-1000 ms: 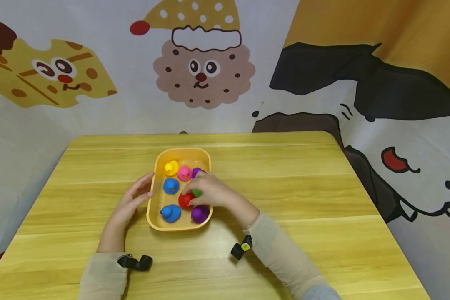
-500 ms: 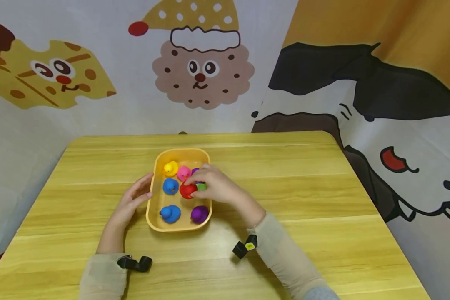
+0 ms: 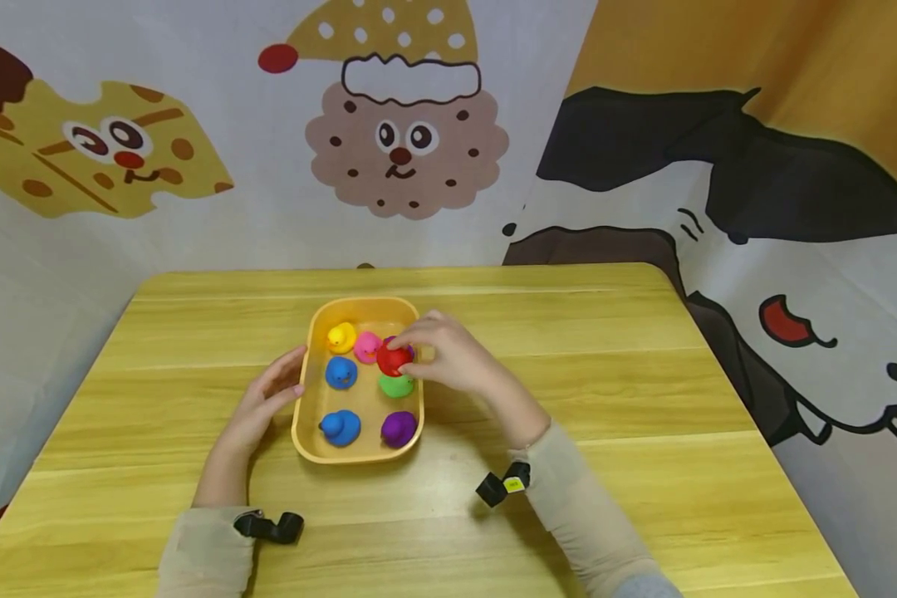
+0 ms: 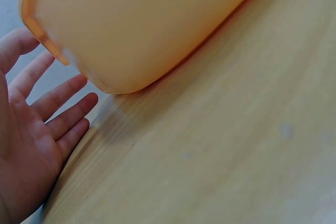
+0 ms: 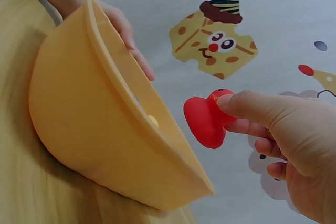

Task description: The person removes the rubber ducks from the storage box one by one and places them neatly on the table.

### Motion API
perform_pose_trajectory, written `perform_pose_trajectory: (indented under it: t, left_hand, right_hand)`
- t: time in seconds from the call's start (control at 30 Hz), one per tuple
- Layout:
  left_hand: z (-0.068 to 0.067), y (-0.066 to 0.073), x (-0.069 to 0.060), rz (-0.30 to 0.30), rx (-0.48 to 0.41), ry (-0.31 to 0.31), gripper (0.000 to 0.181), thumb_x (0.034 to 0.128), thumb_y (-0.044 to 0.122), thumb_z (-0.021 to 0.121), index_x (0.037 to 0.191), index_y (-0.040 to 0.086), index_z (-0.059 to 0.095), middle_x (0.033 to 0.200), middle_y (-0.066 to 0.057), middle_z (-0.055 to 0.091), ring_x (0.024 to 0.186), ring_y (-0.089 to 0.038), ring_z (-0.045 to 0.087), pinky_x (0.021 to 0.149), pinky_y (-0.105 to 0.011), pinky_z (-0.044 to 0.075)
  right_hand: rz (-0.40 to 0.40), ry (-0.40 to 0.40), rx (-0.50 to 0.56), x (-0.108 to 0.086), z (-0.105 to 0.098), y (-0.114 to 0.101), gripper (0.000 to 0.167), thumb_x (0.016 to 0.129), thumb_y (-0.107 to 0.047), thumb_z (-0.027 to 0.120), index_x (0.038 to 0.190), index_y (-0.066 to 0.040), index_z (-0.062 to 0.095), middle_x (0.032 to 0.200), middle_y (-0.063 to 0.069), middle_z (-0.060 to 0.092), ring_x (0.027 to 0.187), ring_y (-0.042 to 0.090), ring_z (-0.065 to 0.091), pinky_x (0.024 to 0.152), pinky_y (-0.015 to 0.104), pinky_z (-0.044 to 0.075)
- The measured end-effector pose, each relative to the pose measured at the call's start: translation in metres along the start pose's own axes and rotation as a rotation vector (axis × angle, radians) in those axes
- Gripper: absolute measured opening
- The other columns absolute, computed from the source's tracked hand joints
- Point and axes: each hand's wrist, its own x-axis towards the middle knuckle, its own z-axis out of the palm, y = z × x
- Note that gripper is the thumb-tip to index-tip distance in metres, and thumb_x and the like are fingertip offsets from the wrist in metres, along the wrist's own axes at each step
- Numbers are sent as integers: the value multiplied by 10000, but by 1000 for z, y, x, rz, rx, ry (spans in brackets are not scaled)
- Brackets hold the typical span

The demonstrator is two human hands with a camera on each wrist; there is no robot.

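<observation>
My right hand [image 3: 452, 353] pinches a red rubber duck [image 5: 206, 121] between thumb and fingers. In the head view it hangs over the right side of the yellow-orange basin [image 3: 306, 444], partly covering a purple duck. My left hand [image 3: 269, 390] rests against the basin's left side with its fingers extended [image 4: 60, 95]. Inside the basin lie a yellow duck [image 3: 341, 337], a pink duck [image 3: 367, 347], a green duck [image 3: 396, 385], a nearer purple duck [image 3: 399, 428], and two blue ducks, one in the middle [image 3: 340, 373] and one nearer [image 3: 340, 428].
The basin stands on a wood-grain table [image 3: 605, 374], left of its middle. Behind the table hangs a cloth [image 3: 269, 232] printed with cartoon figures. A small black camera [image 3: 502, 484] is strapped to the right sleeve, another [image 3: 269, 526] to the left.
The red duck has risen from the basin floor and moved away from me and to the right in my right hand, uncovering the green duck. My left hand has stayed in place.
</observation>
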Motion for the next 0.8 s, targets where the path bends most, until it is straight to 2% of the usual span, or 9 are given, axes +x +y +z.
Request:
perform_pose_trajectory:
  t: [0.3,0.8]
  left_hand:
    - [0,-1,-1,-6,-2,4,535,963,35,528,1469,28,356,1449,-259,368,1226,-62,436,962,-149,345]
    - [0,-1,0,1,-1,1,529,966,33,522,1469,33,359,1441,-271,372,1226,-75,442,964,-151,344]
  right_hand:
    - [34,39,-8,-7,-13,9,290,803,-141,782,1086,-110,724,1054,-20,696,992,142,511,922,343,357]
    - [104,92,-15,-20,-29,32,293,792,-143,792,1073,-90,732,1032,10,698,995,183,515,902,387,374]
